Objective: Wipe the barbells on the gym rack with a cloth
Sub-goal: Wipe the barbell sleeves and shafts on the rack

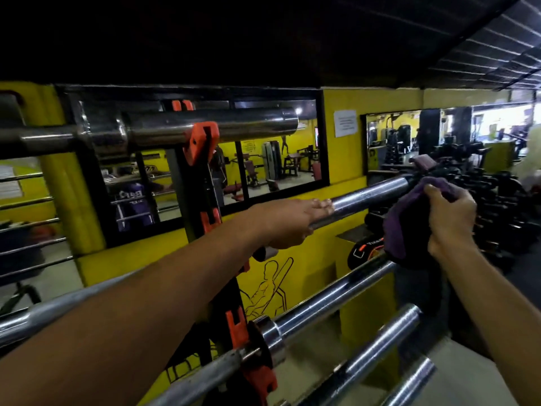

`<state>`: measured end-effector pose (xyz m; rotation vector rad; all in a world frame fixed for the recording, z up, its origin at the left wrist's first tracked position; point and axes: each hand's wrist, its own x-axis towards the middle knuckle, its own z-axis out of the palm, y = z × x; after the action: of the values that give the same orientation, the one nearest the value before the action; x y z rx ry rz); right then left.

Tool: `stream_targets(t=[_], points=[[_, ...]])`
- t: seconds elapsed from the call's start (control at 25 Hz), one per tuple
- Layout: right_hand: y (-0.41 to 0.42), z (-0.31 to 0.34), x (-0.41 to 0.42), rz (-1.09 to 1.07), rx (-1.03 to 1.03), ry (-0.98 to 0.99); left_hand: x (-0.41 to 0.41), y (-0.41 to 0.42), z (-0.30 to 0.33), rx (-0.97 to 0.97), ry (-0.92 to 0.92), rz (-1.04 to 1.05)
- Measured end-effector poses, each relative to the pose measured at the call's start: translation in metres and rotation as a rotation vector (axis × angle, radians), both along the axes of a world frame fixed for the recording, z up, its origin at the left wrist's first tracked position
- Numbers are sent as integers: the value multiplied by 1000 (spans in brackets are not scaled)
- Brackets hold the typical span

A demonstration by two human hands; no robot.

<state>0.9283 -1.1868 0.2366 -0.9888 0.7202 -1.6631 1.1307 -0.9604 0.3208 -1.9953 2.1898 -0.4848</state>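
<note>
L hand (295,221) grips a smooth round chrome barbell sleeve (369,194), fingers (322,204) curled over the top of it. R hand (450,218) holds a soft, bunched purple cloth (409,227), fingers wrapped round it, just beside the sleeve's far end; cannot tell if cloth touches metal. Bar sits on a black upright rack (202,206) w/ orange plastic hooks (202,142). More shiny steel bars (330,303) lie below, a thick one (210,124) above. Behind: yellow wall (345,159), mirror (263,165) w/ black frame, dark dumbbells (497,194) at right.
</note>
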Motion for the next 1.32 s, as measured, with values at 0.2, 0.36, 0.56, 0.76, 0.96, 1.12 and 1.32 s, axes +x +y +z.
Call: stream_targets(t=[0.2,0.36,0.56,0.76,0.96,1.12,1.32], points=[[-32,17,22,-148,-105,33,-3,-3,0,-49,24,-16],[-45,15,38,-142,-465,532,0,-4,-1,-42,3,-8],[-90,11,27,-14,-831,1045,0,-4,1,-14,-18,2],[-94,48,42,-17,-771,1246,-2,-2,0,-6,-42,5],[-79,61,49,14,-802,1365,-3,-2,2,0,-36,14],[-65,18,55,-122,-1016,1031,-6,-1,3,3,-49,5],[-89,9,43,-151,-899,959,-4,-2,2,4,-55,1]])
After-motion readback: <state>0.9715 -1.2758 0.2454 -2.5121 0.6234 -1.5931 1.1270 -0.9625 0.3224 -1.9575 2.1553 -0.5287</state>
